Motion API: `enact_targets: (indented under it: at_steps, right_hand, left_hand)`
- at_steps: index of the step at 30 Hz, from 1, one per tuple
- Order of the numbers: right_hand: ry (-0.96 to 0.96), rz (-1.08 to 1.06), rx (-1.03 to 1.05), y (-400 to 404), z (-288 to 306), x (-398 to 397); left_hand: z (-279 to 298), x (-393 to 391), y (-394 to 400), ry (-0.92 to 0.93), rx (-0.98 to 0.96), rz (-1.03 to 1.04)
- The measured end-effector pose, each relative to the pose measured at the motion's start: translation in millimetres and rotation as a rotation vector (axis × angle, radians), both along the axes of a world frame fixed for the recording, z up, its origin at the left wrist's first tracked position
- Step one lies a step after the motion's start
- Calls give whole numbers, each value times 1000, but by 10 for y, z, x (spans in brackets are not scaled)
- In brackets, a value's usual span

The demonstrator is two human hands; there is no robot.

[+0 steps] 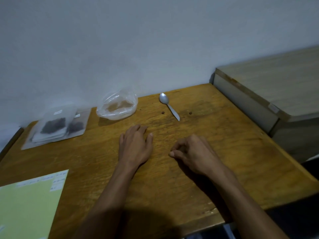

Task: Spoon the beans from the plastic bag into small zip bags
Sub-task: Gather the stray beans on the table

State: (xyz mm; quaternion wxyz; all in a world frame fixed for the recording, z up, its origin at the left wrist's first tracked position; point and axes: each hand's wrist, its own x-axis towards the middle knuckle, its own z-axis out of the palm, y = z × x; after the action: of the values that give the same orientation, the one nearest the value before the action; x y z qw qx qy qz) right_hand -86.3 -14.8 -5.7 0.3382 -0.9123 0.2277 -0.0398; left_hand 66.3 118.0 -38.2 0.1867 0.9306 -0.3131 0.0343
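I see my left hand (pixel 135 145) lying flat on the wooden table (pixel 233 152), fingers relaxed and spread; my right hand (pixel 191 152) rests beside it, fingers loosely curled, holding nothing. Farther off lie the spoon (pixel 168 105), then the plastic bag (pixel 117 106) of beans, with filled zip bags (pixel 57 125) far left.
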Motion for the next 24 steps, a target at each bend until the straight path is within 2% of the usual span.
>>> enact_targets:
  at_steps: [2,3,6,7,8,10,12,14,18,24]
  right_hand:
    - [-58,-20,67,-11,48,27]
    - [-111,-65,163,-26,68,62]
    - [-220,-279,694,-39,179,312]
    - [-250,-342,795,-48,190,430]
    - [-290,-394,799,-57,188,566]
    - [-346,-405,496,-86,144,817]
    - [-332,-357,31,-108,19,1046]
    - [-280,-334,-251,-142,-107,1192]
    - [-219,-314,-413,-184,-238,1339]
    - [-138,-355,-425,-172,-257,1394]
  left_hand:
    - [19,55,-31,-14,14,-14]
    - [24,97,-50,-8,23,-19]
    - [29,204,-98,-3,31,-21]
    - [26,219,-107,-11,25,-18]
    - [17,236,-109,-19,17,-17]
    - [5,244,-110,-31,6,-19]
    - [-19,253,-99,-37,2,-17]
    - [-47,257,-82,-37,-5,-21]
    - [-60,285,-70,-29,-24,-21]
    - [-93,288,-45,-10,-50,-31]
